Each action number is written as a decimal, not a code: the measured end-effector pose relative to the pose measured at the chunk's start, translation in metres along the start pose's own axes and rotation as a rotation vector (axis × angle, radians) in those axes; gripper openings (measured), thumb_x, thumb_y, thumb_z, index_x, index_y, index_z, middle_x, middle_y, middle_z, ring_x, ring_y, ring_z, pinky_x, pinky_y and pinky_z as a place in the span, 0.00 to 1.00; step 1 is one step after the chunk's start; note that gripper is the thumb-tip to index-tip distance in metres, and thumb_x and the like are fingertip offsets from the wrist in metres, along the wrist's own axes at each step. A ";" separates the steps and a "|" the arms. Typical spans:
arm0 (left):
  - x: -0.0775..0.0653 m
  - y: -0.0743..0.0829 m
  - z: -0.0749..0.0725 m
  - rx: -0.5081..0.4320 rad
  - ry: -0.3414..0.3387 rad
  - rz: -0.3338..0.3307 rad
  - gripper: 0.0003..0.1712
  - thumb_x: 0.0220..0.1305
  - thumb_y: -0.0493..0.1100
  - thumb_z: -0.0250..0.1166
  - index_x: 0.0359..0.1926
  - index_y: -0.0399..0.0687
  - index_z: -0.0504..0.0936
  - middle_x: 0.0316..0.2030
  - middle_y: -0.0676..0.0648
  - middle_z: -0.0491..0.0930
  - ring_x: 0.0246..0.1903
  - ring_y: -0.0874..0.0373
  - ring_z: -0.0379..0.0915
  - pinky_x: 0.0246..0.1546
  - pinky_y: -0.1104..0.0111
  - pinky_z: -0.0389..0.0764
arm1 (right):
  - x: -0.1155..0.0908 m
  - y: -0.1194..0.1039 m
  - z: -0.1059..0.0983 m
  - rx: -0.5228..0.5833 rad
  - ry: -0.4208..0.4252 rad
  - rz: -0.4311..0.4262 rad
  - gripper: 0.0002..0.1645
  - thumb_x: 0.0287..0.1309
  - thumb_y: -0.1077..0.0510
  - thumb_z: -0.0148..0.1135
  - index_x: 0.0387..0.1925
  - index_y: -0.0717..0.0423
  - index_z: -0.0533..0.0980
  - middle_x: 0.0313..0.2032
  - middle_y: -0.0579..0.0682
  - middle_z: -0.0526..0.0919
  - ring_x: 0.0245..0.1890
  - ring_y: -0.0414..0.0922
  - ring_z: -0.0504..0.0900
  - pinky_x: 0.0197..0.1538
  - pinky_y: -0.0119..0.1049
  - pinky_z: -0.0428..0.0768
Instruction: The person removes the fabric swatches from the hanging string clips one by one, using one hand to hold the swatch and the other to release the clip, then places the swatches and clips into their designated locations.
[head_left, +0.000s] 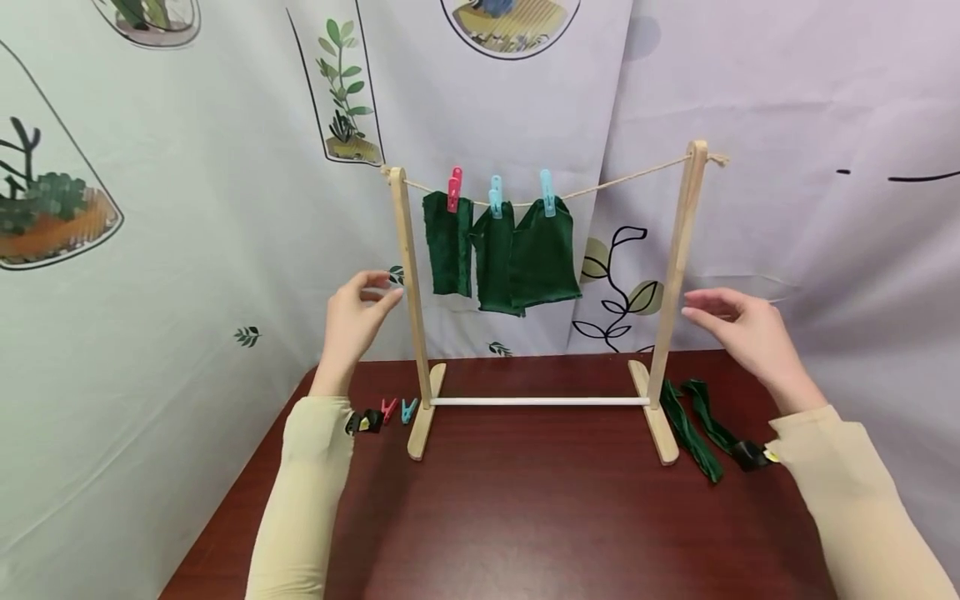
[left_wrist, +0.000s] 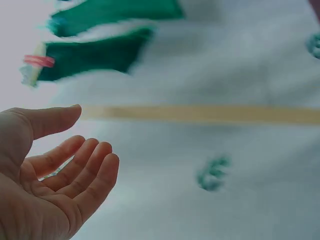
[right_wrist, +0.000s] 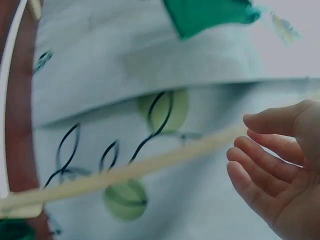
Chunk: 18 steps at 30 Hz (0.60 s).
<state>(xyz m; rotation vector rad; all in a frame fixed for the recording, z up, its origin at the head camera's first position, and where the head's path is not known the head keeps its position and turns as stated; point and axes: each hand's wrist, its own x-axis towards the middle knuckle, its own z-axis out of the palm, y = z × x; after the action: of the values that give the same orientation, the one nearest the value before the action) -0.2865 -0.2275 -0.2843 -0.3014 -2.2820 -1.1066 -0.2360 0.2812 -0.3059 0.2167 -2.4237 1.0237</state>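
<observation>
My left hand (head_left: 357, 317) is raised beside the left wooden post (head_left: 412, 287) of a small drying rack, fingers loosely bent with nothing in them. On the other side, my right hand (head_left: 746, 333) hovers just outside the right post (head_left: 677, 267), likewise relaxed and holding nothing. Between the posts sags a rope (head_left: 630, 177). Several dark green cloth pieces hang from it: a narrow one (head_left: 450, 250) under a red clothespin (head_left: 453, 190), a middle one (head_left: 492, 267) and a wider one (head_left: 543, 258) under light blue clothespins (head_left: 548, 193). In the left wrist view, the thumb tip overlaps the post's end.
A white rod (head_left: 540, 402) joins the rack's wooden feet (head_left: 660, 425) on the dark red table (head_left: 540, 517). Left of the rack lie a red clothespin (head_left: 388, 409) and a blue clothespin (head_left: 408, 410). Green fabric strips (head_left: 690, 433) lie at the right. A printed curtain (head_left: 787, 192) hangs behind.
</observation>
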 end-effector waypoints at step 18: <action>0.026 0.116 0.019 -0.150 -0.064 0.262 0.22 0.66 0.48 0.70 0.57 0.42 0.82 0.46 0.46 0.83 0.45 0.57 0.80 0.47 0.62 0.82 | 0.026 -0.070 0.014 0.128 -0.002 -0.119 0.18 0.64 0.48 0.69 0.52 0.51 0.85 0.42 0.40 0.88 0.35 0.31 0.82 0.39 0.23 0.75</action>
<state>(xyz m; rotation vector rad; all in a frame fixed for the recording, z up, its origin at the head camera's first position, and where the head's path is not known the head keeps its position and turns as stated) -0.2650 -0.1414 -0.2032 -0.6828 -2.1419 -1.1449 -0.2408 0.2231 -0.2566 0.4011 -2.3188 1.1255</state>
